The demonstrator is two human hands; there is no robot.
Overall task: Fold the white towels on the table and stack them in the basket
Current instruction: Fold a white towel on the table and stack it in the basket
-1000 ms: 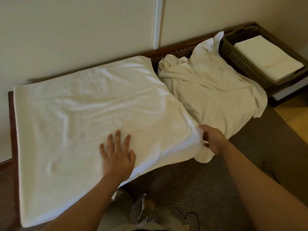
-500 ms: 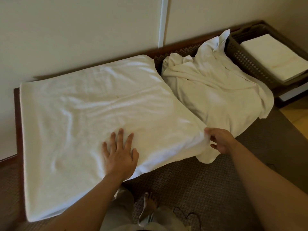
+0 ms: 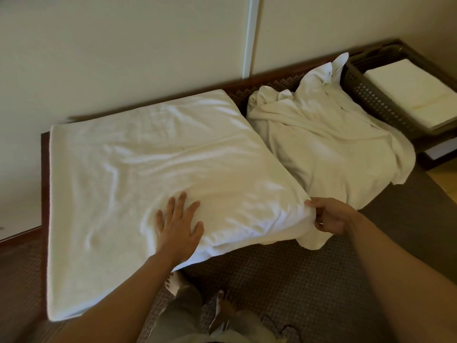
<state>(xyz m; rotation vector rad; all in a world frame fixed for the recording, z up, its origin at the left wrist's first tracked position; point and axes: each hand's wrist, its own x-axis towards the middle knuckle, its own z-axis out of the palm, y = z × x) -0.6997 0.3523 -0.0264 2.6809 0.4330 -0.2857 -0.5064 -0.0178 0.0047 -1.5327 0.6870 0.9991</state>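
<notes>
A large white towel (image 3: 148, 174) lies spread and doubled over on the left of the table. My left hand (image 3: 179, 226) presses flat on its near edge with fingers spread. My right hand (image 3: 329, 215) pinches the towel's near right corner. A crumpled pile of white towels (image 3: 326, 149) lies to the right of it. At the far right stands a brown perforated basket (image 3: 371, 102) holding folded white towels (image 3: 415, 92).
The dark wooden table edge (image 3: 44, 184) shows at the left, with the wall close behind. Patterned brown carpet (image 3: 284, 276) covers the floor in front, where my bare feet (image 3: 225, 305) stand beside a thin black cable (image 3: 277, 323).
My right hand has moved slightly right with the towel corner, drawing the near edge tauter. My left hand keeps pressing in the same spot. The view has shifted a little.
</notes>
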